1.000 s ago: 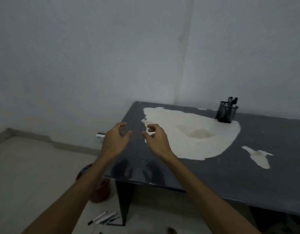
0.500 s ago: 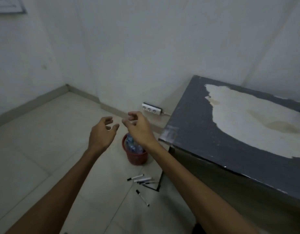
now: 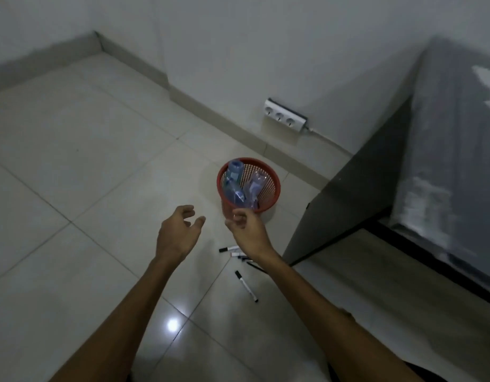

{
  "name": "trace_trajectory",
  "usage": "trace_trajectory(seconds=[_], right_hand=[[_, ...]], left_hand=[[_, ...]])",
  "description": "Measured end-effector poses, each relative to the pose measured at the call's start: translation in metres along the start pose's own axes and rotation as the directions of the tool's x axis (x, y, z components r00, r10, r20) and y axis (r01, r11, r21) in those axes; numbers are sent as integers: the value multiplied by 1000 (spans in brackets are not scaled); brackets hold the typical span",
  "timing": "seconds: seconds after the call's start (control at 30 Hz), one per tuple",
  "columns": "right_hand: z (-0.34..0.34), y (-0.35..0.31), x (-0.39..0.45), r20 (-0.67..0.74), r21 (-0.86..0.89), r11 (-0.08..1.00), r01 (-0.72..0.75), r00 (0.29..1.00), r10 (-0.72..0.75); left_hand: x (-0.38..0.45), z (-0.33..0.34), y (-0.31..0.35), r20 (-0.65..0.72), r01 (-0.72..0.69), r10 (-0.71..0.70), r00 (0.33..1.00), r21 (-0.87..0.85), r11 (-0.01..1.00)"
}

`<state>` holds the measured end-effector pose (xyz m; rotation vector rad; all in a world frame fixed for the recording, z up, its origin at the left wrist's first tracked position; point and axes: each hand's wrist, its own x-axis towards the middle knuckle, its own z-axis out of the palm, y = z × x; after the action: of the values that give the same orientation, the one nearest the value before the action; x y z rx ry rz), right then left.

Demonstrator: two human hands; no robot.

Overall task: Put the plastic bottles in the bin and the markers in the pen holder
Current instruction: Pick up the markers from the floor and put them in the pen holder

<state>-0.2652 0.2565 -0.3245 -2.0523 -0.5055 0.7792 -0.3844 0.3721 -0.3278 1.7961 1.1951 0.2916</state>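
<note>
Left hand (image 3: 175, 235) and right hand (image 3: 248, 229) hover above the floor (image 3: 73, 161), fingers loosely curled, holding nothing. Plastic bottles (image 3: 234, 183) stand inside the red bin (image 3: 274, 188) near the table (image 3: 445, 161) corner. Markers (image 3: 246, 282) lie on the floor just beside the table leg.

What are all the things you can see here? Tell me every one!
bin: one, red mesh, on the floor near the wall
plastic bottles: at least two, clear bluish, inside the bin
markers: several, white with black caps, on the floor by the table leg
power strip: one, white, against the wall
table: one, dark grey, at right
left hand: open, over the floor
right hand: loosely curled, empty, above the markers
</note>
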Motion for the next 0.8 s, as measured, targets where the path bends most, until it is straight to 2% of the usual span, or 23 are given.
trace_trajectory(seconds=[0.37, 0.53, 0.6, 0.73, 0.8], right_hand=[[32, 195, 86, -25, -188, 957, -222, 975, 221], [47, 272, 99, 4, -333, 912, -239, 967, 255], [50, 296, 101, 10, -395, 887, -238, 965, 264], [55, 332, 105, 10, -499, 850, -171, 979, 203], [57, 344, 107, 14, -557, 819, -139, 984, 176]], left_hand=[[56, 136, -130, 211, 86, -84, 974, -1, 996], [52, 193, -183, 355, 65, -86, 931, 71, 995], [47, 214, -201, 415, 8, -55, 908, 114, 993], [42, 250, -225, 519, -251, 98, 849, 233, 940], [42, 267, -231, 575, -329, 139, 806, 242, 913]])
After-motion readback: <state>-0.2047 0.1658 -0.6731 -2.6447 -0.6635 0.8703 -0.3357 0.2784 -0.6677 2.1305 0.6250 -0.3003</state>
